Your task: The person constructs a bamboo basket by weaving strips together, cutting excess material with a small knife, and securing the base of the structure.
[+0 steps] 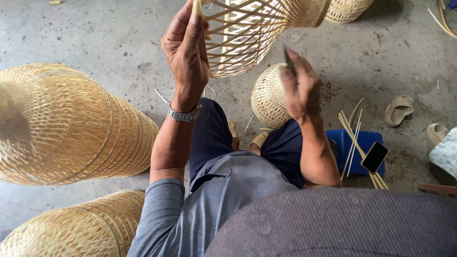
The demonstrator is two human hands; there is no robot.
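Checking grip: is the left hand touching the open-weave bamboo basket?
Touching. The head view shows the left hand gripping the rim of the open-weave bamboo basket.

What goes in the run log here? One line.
left hand: grips woven bamboo basket | right hand: pinches dark tool, beside basket | floor: finished baskets

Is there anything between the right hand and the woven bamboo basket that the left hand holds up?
Nothing visible. The right hand hangs just right of the woven bamboo basket, gripped by the left hand, with only open air between them.
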